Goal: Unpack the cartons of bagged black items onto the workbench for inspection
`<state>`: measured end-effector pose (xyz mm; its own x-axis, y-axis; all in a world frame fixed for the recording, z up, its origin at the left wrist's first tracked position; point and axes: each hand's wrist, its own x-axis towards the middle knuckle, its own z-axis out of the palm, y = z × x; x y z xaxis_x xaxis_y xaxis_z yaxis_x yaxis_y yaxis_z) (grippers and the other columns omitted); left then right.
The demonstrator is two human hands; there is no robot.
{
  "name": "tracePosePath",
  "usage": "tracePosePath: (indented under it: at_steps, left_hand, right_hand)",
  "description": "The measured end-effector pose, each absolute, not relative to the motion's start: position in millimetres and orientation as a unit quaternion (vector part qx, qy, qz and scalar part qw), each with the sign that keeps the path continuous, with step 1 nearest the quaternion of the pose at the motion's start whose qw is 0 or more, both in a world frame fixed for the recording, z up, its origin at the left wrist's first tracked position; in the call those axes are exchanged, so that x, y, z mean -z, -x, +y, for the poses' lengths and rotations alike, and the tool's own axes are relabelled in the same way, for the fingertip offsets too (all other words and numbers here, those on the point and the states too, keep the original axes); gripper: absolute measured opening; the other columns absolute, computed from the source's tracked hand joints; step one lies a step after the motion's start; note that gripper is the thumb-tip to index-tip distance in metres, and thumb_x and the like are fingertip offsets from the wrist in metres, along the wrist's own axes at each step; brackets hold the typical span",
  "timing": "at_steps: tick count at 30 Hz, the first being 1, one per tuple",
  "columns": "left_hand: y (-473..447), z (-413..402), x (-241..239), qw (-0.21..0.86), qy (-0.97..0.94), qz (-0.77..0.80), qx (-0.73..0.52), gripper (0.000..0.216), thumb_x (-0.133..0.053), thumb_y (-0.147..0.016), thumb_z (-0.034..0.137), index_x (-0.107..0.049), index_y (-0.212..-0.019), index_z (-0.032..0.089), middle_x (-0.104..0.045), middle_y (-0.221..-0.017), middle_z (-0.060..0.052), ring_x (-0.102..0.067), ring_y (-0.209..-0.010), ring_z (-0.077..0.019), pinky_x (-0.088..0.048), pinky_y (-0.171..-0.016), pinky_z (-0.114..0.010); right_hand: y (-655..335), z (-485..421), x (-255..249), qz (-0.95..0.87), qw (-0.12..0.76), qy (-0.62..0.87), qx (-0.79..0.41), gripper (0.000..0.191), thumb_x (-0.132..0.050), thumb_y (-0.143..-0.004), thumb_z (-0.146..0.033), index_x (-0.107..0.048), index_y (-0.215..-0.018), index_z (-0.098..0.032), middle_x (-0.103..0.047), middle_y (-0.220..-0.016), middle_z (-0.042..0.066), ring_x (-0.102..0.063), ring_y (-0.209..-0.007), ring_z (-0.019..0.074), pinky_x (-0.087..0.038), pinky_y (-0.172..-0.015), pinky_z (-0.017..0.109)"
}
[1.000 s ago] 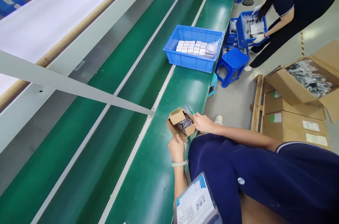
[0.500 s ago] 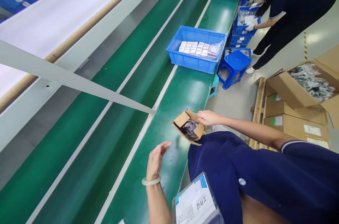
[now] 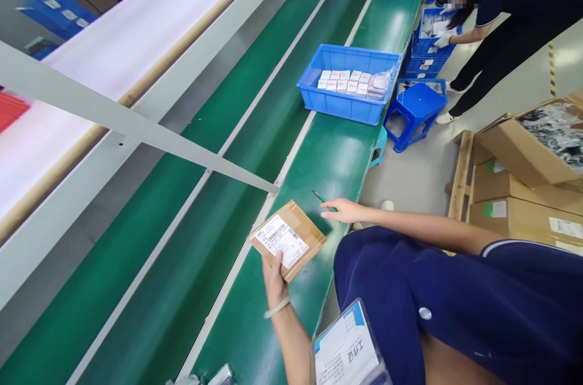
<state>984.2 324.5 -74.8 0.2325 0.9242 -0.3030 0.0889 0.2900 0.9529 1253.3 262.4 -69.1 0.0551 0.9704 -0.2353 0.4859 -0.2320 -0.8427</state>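
My left hand [image 3: 274, 279], with a pale bangle at the wrist, is closed around the near edge of a small brown cardboard box [image 3: 314, 240]. The thumb rests on its white printed label [image 3: 282, 240], which faces up. The box is tilted above the green bench top, and its other side is hidden. Just right of the box, my right hand [image 3: 344, 211] is closed on a slim green tool [image 3: 326, 201] with a dark, thin tip. Its exact kind is unclear. The right hand and the box are apart.
A blue bin [image 3: 346, 109] with small white boxes and plastic-wrapped items stands farther along the green bench [image 3: 337, 148]. A grey metal strut [image 3: 182, 145] slants across the left. Right are a blue stool [image 3: 416, 109], cartons [image 3: 523, 209] on a pallet, and a co-worker [image 3: 523, 8] bending over bins.
The cardboard box has passed from my right hand to my left, moving left. Its open side with a dark wrapped item showed before; the label shows now. The green tool is more visible.
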Motion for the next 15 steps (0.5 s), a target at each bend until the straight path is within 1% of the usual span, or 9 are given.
tracePosePath:
  at_steps: [1,2,4,5,6,7,9,12,15]
  left_hand:
    - [-974.1,332.6,62.7,0.523,-0.575,0.548,-0.31,0.077,-0.067,-0.066,0.052,-0.039,-0.132,0.024,-0.05,-0.128,-0.009,-0.046,-0.118,-0.0313,-0.038,-0.098,-0.042]
    - [-965.4,339.2,51.5,0.41,-0.647,0.587,-0.264,0.083,-0.067,-0.066,0.053,-0.036,-0.135,0.02,-0.05,-0.126,-0.013,-0.046,-0.116,-0.0333,-0.038,-0.096,-0.045]
    - [-953.6,346.7,33.6,0.177,-0.729,0.648,-0.132,0.096,-0.065,-0.065,0.058,-0.028,-0.139,0.01,-0.049,-0.12,-0.022,-0.046,-0.112,-0.0391,-0.037,-0.092,-0.051]
    - [-950.5,348.1,27.2,0.088,-0.744,0.66,-0.063,0.099,-0.063,-0.065,0.059,-0.024,-0.14,0.007,-0.048,-0.118,-0.024,-0.045,-0.111,-0.0411,-0.037,-0.089,-0.053]
    - [-948.8,348.6,22.6,0.03,-0.748,0.663,-0.002,0.099,-0.06,-0.067,0.06,-0.022,-0.141,0.006,-0.048,-0.117,-0.026,-0.046,-0.109,-0.0416,-0.038,-0.087,-0.053]
    - [-947.9,348.5,19.6,0.004,-0.745,0.665,0.048,0.097,-0.058,-0.07,0.061,-0.021,-0.141,0.005,-0.048,-0.116,-0.026,-0.047,-0.106,-0.0406,-0.039,-0.085,-0.051]
    - [-946.7,348.0,17.3,-0.004,-0.743,0.661,0.101,0.093,-0.054,-0.072,0.061,-0.023,-0.14,0.005,-0.05,-0.112,-0.024,-0.05,-0.102,-0.0376,-0.041,-0.082,-0.045]
    - [-943.8,347.7,19.8,0.005,-0.738,0.664,0.12,0.092,-0.051,-0.074,0.062,-0.023,-0.14,0.005,-0.05,-0.111,-0.023,-0.051,-0.101,-0.0361,-0.042,-0.081,-0.043]
    - [-942.7,346.0,23.9,-0.004,-0.728,0.677,0.108,0.092,-0.051,-0.074,0.063,-0.024,-0.14,0.005,-0.05,-0.11,-0.023,-0.051,-0.101,-0.0365,-0.042,-0.081,-0.044]
  right_hand:
    - [-1258.7,260.0,71.8,-0.536,0.276,0.675,-0.426,0.044,-0.051,-0.088,-0.038,-0.057,-0.12,-0.009,-0.063,-0.103,0.011,-0.06,-0.09,0.0202,-0.045,-0.083,0.029]
    - [-1264.4,256.6,74.9,-0.52,0.261,0.686,-0.438,0.043,-0.05,-0.089,-0.036,-0.057,-0.121,-0.009,-0.064,-0.102,0.011,-0.061,-0.088,0.0196,-0.046,-0.081,0.028]
    - [-1275.8,248.1,81.7,-0.483,0.236,0.708,-0.457,0.042,-0.048,-0.09,-0.032,-0.055,-0.123,-0.008,-0.065,-0.098,0.011,-0.063,-0.084,0.0184,-0.048,-0.076,0.025]
    - [-1280.9,243.6,85.1,-0.469,0.228,0.717,-0.463,0.041,-0.047,-0.09,-0.03,-0.055,-0.124,-0.008,-0.066,-0.097,0.011,-0.063,-0.082,0.0179,-0.049,-0.073,0.024]
    - [-1285.4,239.2,88.2,-0.459,0.223,0.723,-0.466,0.041,-0.047,-0.09,-0.028,-0.054,-0.124,-0.007,-0.066,-0.097,0.011,-0.064,-0.079,0.0175,-0.049,-0.071,0.023]
    - [-1289.0,235.1,91.0,-0.451,0.22,0.729,-0.466,0.041,-0.047,-0.09,-0.027,-0.054,-0.124,-0.007,-0.066,-0.095,0.011,-0.064,-0.076,0.0171,-0.05,-0.068,0.023]
    - [-1294.2,228.4,95.5,-0.44,0.214,0.738,-0.466,0.041,-0.047,-0.089,-0.026,-0.054,-0.125,-0.007,-0.067,-0.091,0.009,-0.063,-0.069,0.016,-0.05,-0.065,0.023]
    - [-1297.8,222.1,100.4,-0.428,0.21,0.744,-0.467,0.04,-0.047,-0.089,-0.025,-0.054,-0.125,-0.008,-0.068,-0.086,0.007,-0.062,-0.062,0.0141,-0.049,-0.063,0.022]
    - [-1298.0,219.4,104.8,-0.427,0.213,0.746,-0.465,0.039,-0.048,-0.088,-0.024,-0.055,-0.123,-0.008,-0.068,-0.089,0.007,-0.062,-0.062,0.0141,-0.049,-0.062,0.022]
